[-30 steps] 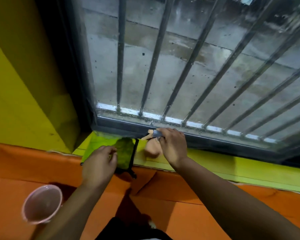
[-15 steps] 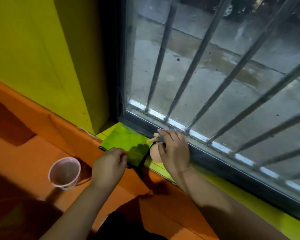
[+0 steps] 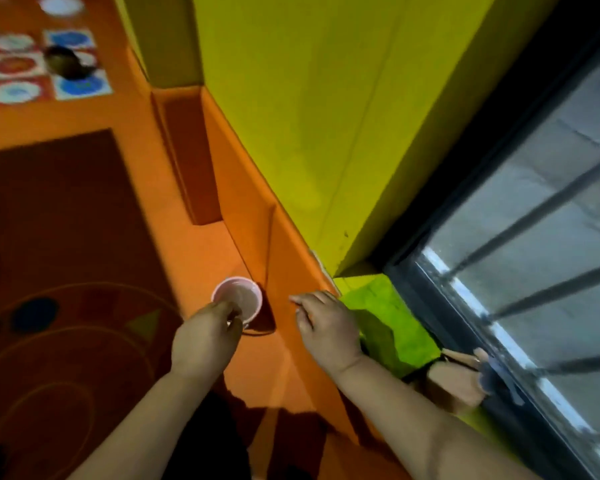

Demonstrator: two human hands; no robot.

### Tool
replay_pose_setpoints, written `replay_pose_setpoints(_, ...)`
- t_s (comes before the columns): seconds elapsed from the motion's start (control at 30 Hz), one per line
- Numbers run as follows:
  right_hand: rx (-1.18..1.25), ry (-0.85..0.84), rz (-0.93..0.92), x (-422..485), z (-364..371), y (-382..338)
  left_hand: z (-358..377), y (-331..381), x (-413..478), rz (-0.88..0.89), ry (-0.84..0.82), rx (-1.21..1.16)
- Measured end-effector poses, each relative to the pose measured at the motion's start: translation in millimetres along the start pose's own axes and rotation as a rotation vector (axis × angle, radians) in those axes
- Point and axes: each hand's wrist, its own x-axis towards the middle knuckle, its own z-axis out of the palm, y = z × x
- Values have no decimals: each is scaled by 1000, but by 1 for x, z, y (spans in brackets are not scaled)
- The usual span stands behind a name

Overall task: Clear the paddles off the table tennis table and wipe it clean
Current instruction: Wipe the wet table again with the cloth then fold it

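on the orange ledge (image 3: 284,362), the left hand (image 3: 205,337) pinches the rim of a pink cup (image 3: 239,297). the right hand (image 3: 326,325) hovers with fingers loose, holding nothing. a green cloth (image 3: 388,313) covers the windowsill's (image 3: 352,281) far corner, and a paddle (image 3: 454,384) lies just beyond the cloth's near edge.

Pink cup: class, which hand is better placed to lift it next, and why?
Left. The left hand curls its fingers over the near rim of the pink cup; the right hand is open, apart from it, beside the green cloth.

Yellow wall (image 3: 309,116); barred window (image 3: 541,244)
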Motion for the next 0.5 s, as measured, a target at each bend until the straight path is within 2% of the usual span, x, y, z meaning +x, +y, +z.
replay_pose_setpoints(0.2, 46, -267, 258, 78, 99, -16, -12, -84, 90, -133, -30, -73)
replay_pose_setpoints(0.37, 85, -383, 556, 137, 196, -11, -11, -159, 182, -160, -97, -78)
replay_pose_setpoints(0.5, 76, -499, 713, 170, 264, 4, 11, -208, 250, -169, -180, -65)
